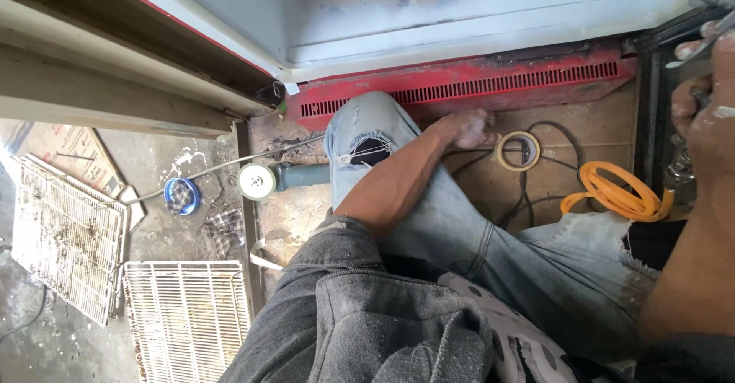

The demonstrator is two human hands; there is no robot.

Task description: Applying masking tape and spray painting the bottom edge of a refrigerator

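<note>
My left hand [468, 127] reaches over my knee in torn jeans [367, 134] and rests with curled fingers on the brown floor, just under a red vent grille [459, 92]. A roll of beige tape [518, 151] lies right beside it, with a black cable [528, 199] looping around it. My right hand [708, 111], smeared with white, is at the right edge and grips a thin grey metal tool [691, 54] against a dark frame. An angle grinder [257, 181] lies on the floor left of my knee.
A coiled orange hose [612, 195] lies right of the tape. A white, paint-spotted panel [459, 16] stands above the grille. On the lower concrete floor at the left lie two white wire racks [65, 237] [187, 318] and a blue round lid [182, 195].
</note>
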